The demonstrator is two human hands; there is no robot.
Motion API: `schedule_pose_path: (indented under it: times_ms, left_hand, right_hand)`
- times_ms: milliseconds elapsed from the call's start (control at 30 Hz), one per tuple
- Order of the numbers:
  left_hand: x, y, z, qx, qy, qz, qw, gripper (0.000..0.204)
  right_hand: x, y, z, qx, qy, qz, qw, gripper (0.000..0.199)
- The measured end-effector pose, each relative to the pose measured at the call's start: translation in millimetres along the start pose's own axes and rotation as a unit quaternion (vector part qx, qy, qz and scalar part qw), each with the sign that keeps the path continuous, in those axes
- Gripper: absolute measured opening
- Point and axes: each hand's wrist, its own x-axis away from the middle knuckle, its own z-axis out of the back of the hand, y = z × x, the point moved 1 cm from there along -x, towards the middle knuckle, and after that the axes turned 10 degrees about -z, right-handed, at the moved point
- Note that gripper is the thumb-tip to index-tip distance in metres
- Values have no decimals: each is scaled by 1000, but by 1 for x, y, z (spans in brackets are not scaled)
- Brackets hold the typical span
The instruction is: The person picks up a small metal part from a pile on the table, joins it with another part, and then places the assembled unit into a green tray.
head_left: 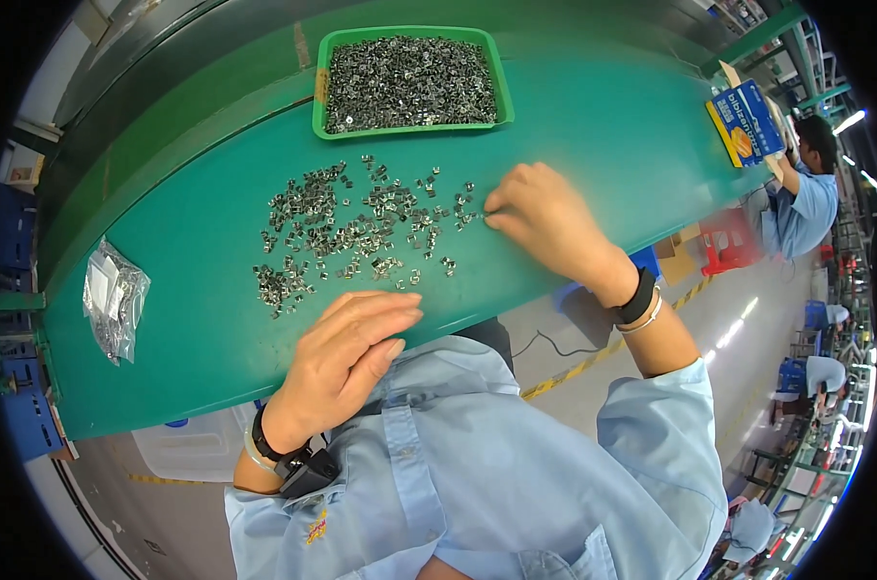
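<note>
Small square metal parts (pixel 337 237) lie loosely scattered over the green tabletop (pixel 197 242). At the right end of the scatter is my right hand (pixel 546 217), its fingers curled in and the thumb drawn close to them. Whatever these fingertips may hold is too small to make out. My left hand (pixel 337 362) rests at the near edge of the scatter, fingers stretched out and the thumb a little apart, holding nothing that I can see. Beyond the scatter stands a green tray (pixel 318 121) heaped with the same kind of parts.
A clear plastic bag (pixel 116 302) with contents lies at the table's left. At the far right end stands a blue and yellow box (pixel 746 126), near a person in a light blue shirt (pixel 807 208). A red stool (pixel 728 242) is on the floor beyond the table.
</note>
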Motion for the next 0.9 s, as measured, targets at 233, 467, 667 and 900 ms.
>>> schedule_pose_path:
  times_ms: [233, 467, 667, 900]
  left_hand:
    - [-8, -1, -14, 269, 47, 163, 948, 21]
    - [-22, -13, -28, 449, 125, 287, 837, 22]
    - [-18, -12, -29, 497, 144, 300, 801, 19]
    - [-9, -14, -28, 496, 168, 292, 801, 17]
  right_hand:
    - [8, -11, -5, -71, 53, -30, 996, 15]
    - [9, -62, 4, -148, 99, 61, 982, 23]
    - [9, -79, -2, -154, 89, 110, 978, 25]
    - [13, -85, -13, -188, 99, 96, 972, 25]
